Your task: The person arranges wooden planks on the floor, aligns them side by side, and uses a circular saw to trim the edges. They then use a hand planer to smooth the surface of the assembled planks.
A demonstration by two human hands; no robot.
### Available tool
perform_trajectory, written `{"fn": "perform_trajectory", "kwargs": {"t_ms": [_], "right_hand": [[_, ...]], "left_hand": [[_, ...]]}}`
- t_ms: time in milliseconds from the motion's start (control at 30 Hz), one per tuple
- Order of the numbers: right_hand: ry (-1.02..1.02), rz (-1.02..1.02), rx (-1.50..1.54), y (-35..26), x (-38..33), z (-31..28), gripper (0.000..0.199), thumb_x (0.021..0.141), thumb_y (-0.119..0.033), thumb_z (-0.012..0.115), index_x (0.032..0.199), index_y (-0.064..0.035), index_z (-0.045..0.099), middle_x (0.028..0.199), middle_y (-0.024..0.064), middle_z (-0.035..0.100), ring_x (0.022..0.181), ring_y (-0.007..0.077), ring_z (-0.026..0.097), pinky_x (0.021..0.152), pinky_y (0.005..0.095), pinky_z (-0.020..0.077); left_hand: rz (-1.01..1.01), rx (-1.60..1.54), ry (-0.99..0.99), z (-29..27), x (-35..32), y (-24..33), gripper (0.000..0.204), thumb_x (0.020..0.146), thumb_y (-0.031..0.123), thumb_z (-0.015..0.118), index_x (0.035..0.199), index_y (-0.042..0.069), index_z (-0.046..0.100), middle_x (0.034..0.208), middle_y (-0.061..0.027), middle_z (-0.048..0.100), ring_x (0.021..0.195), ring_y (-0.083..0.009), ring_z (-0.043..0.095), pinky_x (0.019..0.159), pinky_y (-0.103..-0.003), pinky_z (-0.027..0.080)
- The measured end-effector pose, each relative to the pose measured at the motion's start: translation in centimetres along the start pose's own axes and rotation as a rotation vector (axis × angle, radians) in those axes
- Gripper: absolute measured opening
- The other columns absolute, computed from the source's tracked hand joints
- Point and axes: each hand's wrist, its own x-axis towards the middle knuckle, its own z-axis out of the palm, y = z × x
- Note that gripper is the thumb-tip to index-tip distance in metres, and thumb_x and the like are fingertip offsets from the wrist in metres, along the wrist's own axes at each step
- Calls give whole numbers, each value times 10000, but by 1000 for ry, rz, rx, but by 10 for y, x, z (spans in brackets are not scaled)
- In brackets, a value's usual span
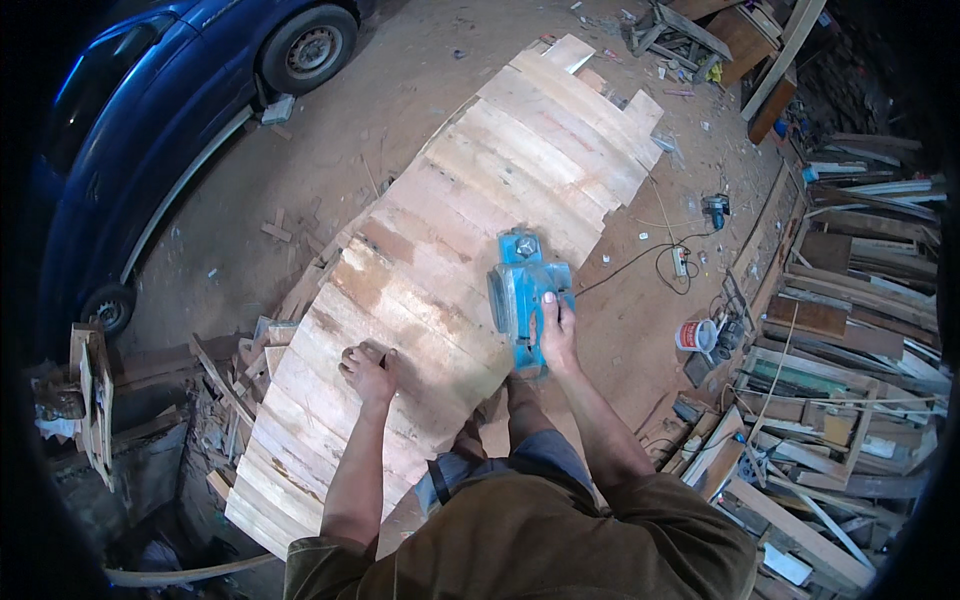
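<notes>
A row of pale planks [440,210] lies side by side in a long slab in front of me, running from lower left to upper right. Near its right edge stands a blue electric planer [518,310], resting on the boards. My right hand [556,335] is wrapped round the planer's handle, thumb on top. Further left, my left hand [369,374] rests on the bare wood with its fingers slightly bent and apart, holding nothing. A brown stain marks the boards just beyond it.
A blue vehicle [150,130] stands at the left. Scrap timber [840,330] is piled along the right, with more offcuts at lower left. On the dirt floor are a white bucket [695,336], a power strip [681,262], a cable and another power tool [716,210].
</notes>
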Motion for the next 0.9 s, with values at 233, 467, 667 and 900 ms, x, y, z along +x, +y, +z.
{"fn": "perform_trajectory", "kwargs": {"t_ms": [233,467,667,900], "right_hand": [[-34,-56,-47,-21,19,11,400,1046,-416,514,929,-36,557,602,13,534,453,95,486,408,274,388],[-77,10,-183,-21,12,15,380,1040,-402,531,954,-32,555,609,11,533,452,94,484,411,274,393],[-100,4,-183,20,-29,12,354,1035,-371,553,986,-20,561,616,4,533,477,89,501,438,269,408],[-116,-119,-234,15,32,51,363,1040,-363,536,979,-8,584,628,38,557,520,126,527,507,313,430]], "left_hand": [[-103,-4,-35,-13,-3,16,768,837,449,749,1349,12,380,1401,-269,330,1282,-546,323,1030,-647,350],[-127,-15,-42,-10,-2,13,763,819,447,760,1367,64,393,1423,-250,307,1287,-554,313,985,-679,376],[-135,-19,-38,-6,-1,11,749,823,449,753,1371,74,407,1448,-246,290,1304,-556,297,1015,-692,336],[-165,-57,-98,-15,-2,17,719,862,419,749,1354,58,370,1492,-249,238,1370,-604,222,1080,-699,272]]}}
